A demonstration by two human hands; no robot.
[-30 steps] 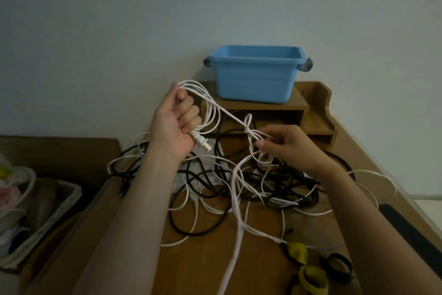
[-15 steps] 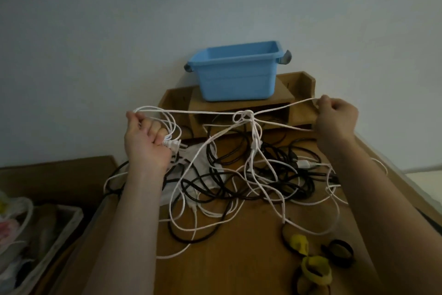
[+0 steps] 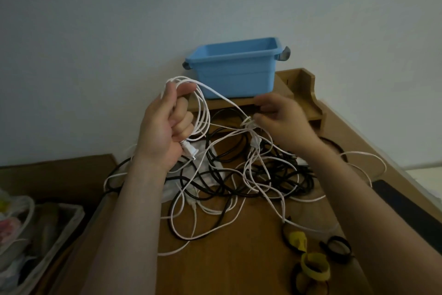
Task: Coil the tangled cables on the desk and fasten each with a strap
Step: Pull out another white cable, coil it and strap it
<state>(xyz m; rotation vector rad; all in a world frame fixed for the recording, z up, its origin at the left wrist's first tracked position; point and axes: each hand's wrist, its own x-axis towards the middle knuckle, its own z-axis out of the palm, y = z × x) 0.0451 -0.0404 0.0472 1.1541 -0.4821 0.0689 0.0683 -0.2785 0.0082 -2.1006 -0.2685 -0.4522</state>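
Note:
A heap of tangled black and white cables [image 3: 229, 175] lies on the wooden desk [image 3: 227, 259]. My left hand [image 3: 165, 127] is raised above the heap and closed around several loops of a white cable [image 3: 203, 113], whose plug [image 3: 190, 150] hangs below my fist. That white cable runs right to a knot [image 3: 248, 123]. My right hand [image 3: 282, 125] pinches the cable at the knot with its fingertips. Yellow and black straps [image 3: 311, 268] lie at the desk's front right.
A blue plastic tub [image 3: 236, 72] stands on a wooden shelf unit [image 3: 301, 94] against the wall behind the cables. A dark pad [image 3: 406, 206] lies at the desk's right edge. Left of the desk sits a box with bags [image 3: 28, 235].
My right hand has come back in from the far right to the knot. My left hand moved toward the middle and rose, with more white loops in it.

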